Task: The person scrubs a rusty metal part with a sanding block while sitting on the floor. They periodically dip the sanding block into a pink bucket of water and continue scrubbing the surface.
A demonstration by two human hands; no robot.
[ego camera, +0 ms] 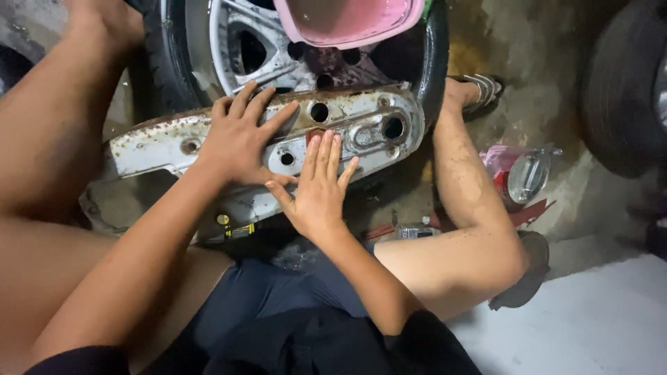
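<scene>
A pink basin (347,21) is sitting on the wheel (243,48). A pink bag (501,163) and a clear jar (529,175) are lying on the stained floor (556,90) beside a dark tyre (618,83).

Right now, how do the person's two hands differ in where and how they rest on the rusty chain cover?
The left hand lies with fingers fanned wide on the rusty chain cover, toward its middle. The right hand keeps its fingers close together and straight, tips by a small reddish spot near the cover's round holes. Both lie flat, palms down, gripping nothing.
</scene>
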